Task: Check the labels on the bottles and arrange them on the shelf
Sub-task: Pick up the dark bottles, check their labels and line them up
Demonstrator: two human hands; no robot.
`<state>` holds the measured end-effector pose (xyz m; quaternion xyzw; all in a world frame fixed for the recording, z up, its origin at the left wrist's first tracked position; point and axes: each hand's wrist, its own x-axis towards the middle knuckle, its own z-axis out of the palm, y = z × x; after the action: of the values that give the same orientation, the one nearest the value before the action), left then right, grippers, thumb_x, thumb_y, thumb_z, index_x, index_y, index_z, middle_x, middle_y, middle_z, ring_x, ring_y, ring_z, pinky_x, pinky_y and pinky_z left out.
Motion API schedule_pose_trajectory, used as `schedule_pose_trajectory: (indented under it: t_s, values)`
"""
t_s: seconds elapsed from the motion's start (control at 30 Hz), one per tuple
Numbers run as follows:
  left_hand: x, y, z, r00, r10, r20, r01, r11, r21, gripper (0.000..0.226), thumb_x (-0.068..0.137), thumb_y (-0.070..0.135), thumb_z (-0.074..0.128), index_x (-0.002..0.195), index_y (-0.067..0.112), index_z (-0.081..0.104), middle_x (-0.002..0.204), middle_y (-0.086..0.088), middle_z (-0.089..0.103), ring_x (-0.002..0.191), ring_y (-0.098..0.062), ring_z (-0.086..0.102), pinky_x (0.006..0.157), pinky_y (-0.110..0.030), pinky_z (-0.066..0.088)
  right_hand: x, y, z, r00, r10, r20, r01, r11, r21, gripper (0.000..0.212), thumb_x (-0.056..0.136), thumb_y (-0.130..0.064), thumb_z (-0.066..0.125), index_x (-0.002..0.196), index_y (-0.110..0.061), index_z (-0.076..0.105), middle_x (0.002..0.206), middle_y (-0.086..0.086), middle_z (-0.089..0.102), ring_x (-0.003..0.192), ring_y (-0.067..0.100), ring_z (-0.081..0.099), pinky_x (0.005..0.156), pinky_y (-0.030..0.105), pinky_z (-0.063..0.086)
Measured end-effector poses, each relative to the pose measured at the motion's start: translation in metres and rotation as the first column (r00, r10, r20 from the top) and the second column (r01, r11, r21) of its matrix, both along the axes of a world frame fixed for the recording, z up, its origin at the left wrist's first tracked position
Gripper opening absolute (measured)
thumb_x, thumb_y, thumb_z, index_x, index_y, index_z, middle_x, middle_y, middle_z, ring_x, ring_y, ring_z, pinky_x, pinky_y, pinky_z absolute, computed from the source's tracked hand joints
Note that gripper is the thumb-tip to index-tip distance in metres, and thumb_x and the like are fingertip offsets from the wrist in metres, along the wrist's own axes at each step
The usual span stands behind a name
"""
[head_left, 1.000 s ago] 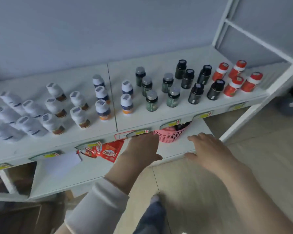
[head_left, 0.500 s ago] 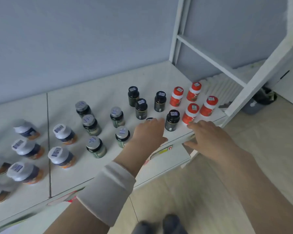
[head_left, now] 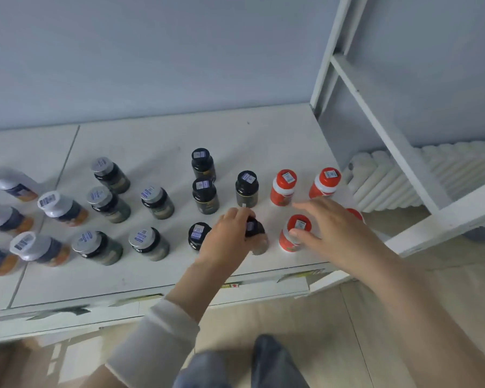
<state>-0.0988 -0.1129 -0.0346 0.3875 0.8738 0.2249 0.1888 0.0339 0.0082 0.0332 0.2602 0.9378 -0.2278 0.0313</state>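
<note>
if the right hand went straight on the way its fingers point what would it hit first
Probably the rear left red-capped bottle: the right hand's fingertips point left and away, just short of its base. Depth is unclear, so the hand might pass above it instead.

Wears a pale, off-white sleeve [head_left: 154, 340] on the left arm, soft and slightly ribbed, ending in a snug cuff [head_left: 179, 309] partway along the forearm. Leaves the forearm past that cuff bare, and the left hand [head_left: 227, 239] too. Shows the right arm [head_left: 403, 303] bare along all of its visible length, down to the right hand [head_left: 331, 228]. Wears blue-grey trousers [head_left: 202, 371] at the near edge, two blurred shapes side by side, the right one darker; too smeared to tell cloth from shoe
</note>
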Motion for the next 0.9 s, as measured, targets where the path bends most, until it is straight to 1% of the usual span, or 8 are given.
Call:
schedule_pose_trajectory:
  t_s: [0.1,0.2,0.27,0.33,0.47,0.6,0.73,0.9]
  values:
    - [-0.002,-0.017,0.020,0.888,0.150,0.434,-0.294,0.912,0.286,0.022,0.085,0.020,0.064,0.106,0.020,0.056,0.098,0.003,0.062,0.088,-0.014,0.059,0.067,-0.013,0.045,0.001,0.007,-0.009,0.976,-0.126,-0.178,0.058,0.936,-0.348,0.050,0.086,-0.042,0.054,0.132,-0.026,0.043,0.133,-0.007,0.050,0.115,0.011,0.054,0.096,0.030,0.047]
    - [0.003,-0.030,0.043,0.654,-0.082,0.752,-0.449,0.758,0.473,0.018,0.088,0.011,0.059,0.105,0.017,0.058,0.096,0.006,0.067,0.088,-0.009,0.064,0.074,-0.019,0.052,-0.006,0.000,-0.009,0.966,-0.193,-0.174,0.002,0.676,-0.736,0.057,0.073,-0.057,0.045,0.125,-0.033,0.042,0.116,-0.006,0.059,0.092,0.015,0.067,0.083,0.036,0.056]
    - [0.006,-0.034,0.048,0.655,-0.151,0.740,-0.434,0.726,0.533,0.023,0.087,0.020,0.062,0.110,0.019,0.057,0.102,0.009,0.068,0.093,-0.009,0.063,0.079,-0.020,0.051,-0.010,-0.006,-0.007,0.954,-0.228,-0.196,-0.065,0.482,-0.874,0.044,0.072,-0.049,0.047,0.114,-0.033,0.045,0.105,0.000,0.061,0.073,0.018,0.069,0.063,0.031,0.058]
    - [0.006,-0.038,0.050,0.686,-0.142,0.714,-0.417,0.727,0.545,0.033,0.084,0.032,0.057,0.115,0.020,0.056,0.107,0.011,0.068,0.097,-0.009,0.063,0.080,-0.021,0.051,-0.010,-0.013,-0.005,0.921,-0.280,-0.273,-0.151,0.389,-0.909,0.036,0.075,-0.037,0.052,0.110,-0.030,0.048,0.100,0.003,0.061,0.066,0.016,0.066,0.055,0.027,0.056]
    - [0.003,-0.046,0.055,0.721,-0.150,0.676,-0.393,0.714,0.579,0.032,0.083,0.023,0.056,0.115,0.020,0.056,0.101,0.001,0.068,0.095,-0.016,0.064,0.079,-0.027,0.054,-0.004,-0.023,-0.011,0.860,-0.308,-0.408,-0.239,0.464,-0.853,0.041,0.084,-0.011,0.063,0.115,-0.028,0.044,0.109,0.002,0.059,0.088,0.013,0.067,0.068,0.024,0.056]
    - [-0.001,-0.056,0.055,0.757,-0.273,0.594,-0.257,0.712,0.653,0.042,0.079,0.019,0.062,0.120,0.016,0.053,0.122,-0.005,0.061,0.112,-0.020,0.058,0.090,-0.035,0.050,-0.002,-0.029,-0.011,0.881,-0.372,-0.292,-0.200,0.265,-0.943,0.058,0.066,-0.041,0.078,0.116,-0.036,0.048,0.105,0.001,0.064,0.084,0.024,0.069,0.064,0.026,0.056]
    - [-0.001,-0.058,0.054,0.747,-0.244,0.619,-0.292,0.715,0.635,0.031,0.084,0.016,0.060,0.114,0.017,0.057,0.117,0.001,0.065,0.108,-0.014,0.061,0.082,-0.027,0.051,0.002,-0.039,-0.007,0.856,-0.350,-0.381,-0.200,0.455,-0.867,0.046,0.080,-0.002,0.067,0.111,-0.027,0.045,0.113,0.008,0.056,0.091,0.014,0.068,0.070,0.018,0.054]
    - [-0.004,-0.059,0.047,0.736,-0.288,0.613,-0.322,0.648,0.691,0.031,0.085,0.011,0.059,0.116,0.013,0.056,0.127,0.000,0.062,0.119,-0.019,0.056,0.096,-0.029,0.047,0.003,-0.046,-0.008,0.870,-0.386,-0.306,-0.150,0.384,-0.911,0.043,0.085,0.002,0.055,0.118,-0.023,0.043,0.116,0.008,0.059,0.091,0.020,0.070,0.067,0.021,0.055]
